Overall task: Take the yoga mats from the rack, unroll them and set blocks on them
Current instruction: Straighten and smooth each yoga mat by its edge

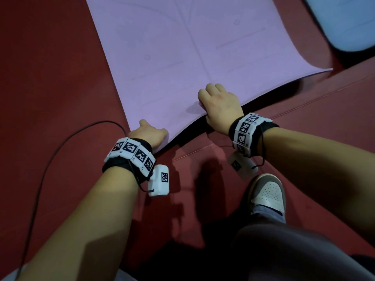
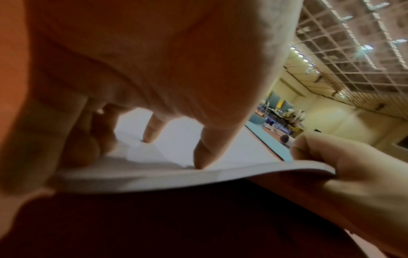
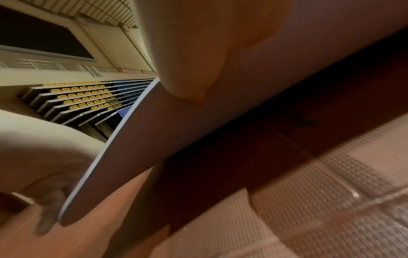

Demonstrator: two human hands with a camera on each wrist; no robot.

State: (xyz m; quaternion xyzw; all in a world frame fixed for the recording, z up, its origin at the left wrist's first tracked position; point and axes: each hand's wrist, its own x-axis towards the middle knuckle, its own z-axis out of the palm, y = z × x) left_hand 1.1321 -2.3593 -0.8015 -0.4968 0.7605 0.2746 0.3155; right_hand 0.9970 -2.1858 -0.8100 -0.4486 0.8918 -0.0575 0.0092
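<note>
A purple yoga mat (image 1: 182,57) lies unrolled on the red floor, stretching away from me. Its near edge (image 2: 176,179) is raised off the floor and casts a dark shadow beneath. My left hand (image 1: 150,132) grips the near left corner, with fingertips (image 2: 205,153) pressing on the top face. My right hand (image 1: 219,106) holds the same edge further right, fingers over the top and thumb (image 3: 187,69) against the dark underside (image 3: 154,139). No blocks or rack are in view.
A light blue mat (image 1: 345,23) lies at the far right. A black cable (image 1: 50,159) curves across the red tiled floor (image 1: 50,67) on the left. My shoe (image 1: 267,193) stands just behind the raised edge.
</note>
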